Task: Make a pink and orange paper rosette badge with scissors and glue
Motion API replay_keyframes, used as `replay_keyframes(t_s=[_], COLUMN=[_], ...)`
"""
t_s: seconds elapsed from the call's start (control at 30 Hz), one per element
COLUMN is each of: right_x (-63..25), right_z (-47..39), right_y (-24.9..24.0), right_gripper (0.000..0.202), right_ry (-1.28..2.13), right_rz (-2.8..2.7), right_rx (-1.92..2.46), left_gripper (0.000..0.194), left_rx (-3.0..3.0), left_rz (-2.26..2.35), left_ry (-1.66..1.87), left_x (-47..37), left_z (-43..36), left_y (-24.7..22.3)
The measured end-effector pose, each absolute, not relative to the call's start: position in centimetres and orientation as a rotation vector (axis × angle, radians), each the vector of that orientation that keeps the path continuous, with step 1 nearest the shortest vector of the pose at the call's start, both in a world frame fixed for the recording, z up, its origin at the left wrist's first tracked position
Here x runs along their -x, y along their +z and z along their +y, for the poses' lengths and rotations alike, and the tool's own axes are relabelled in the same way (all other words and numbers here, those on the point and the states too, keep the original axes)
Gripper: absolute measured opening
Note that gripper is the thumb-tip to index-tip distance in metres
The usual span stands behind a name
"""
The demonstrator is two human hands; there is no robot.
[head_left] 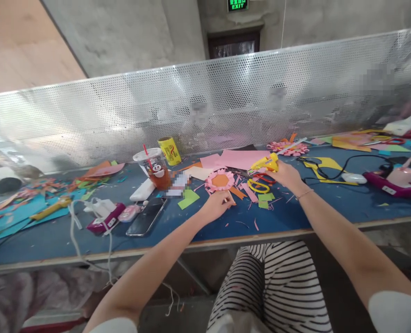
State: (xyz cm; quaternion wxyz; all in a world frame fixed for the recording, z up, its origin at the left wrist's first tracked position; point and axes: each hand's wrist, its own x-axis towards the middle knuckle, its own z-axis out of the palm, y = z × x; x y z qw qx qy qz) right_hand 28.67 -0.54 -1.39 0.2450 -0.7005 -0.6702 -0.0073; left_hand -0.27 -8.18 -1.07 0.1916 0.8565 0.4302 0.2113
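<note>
My right hand (284, 175) is wrapped round a yellow glue gun (266, 163), whose nozzle points left above the table. A white glue stick juts from its back. My left hand (220, 204) is closed in a pinch at the front edge of a pink paper rosette with an orange centre (220, 181); what its fingers hold is too small to name. Orange ribbon tails stick out at the rosette's lower right. Yellow-handled scissors (258, 186) and red-handled scissors lie below the glue gun, among pink scraps.
A cup with a red straw (158, 173), a yellow can (170, 151), a phone (146, 217) and a purple power strip (106, 218) stand or lie to the left. Another pink rosette (289, 147) lies behind my right hand. A perforated metal screen (122, 111) borders the blue table.
</note>
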Motion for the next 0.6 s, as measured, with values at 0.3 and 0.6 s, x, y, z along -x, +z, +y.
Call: replay_keyframes(t_s=[0.3,0.6], right_x=[-28.3,-28.0], right_z=[-0.9,-0.7], right_y=[-1.3,-1.8], right_gripper=[0.053,0.060], right_ry=[-0.087,-0.134], right_rz=[-1.828,-1.859], right_rx=[1.913,1.849], left_gripper=[0.023,0.043], left_rx=[-2.454,-3.000], left_rz=[2.124,1.247], left_ry=[0.484,0.137], left_x=[10.5,4.8], left_z=[-9.2,-7.9], left_y=[5.1,-2.2])
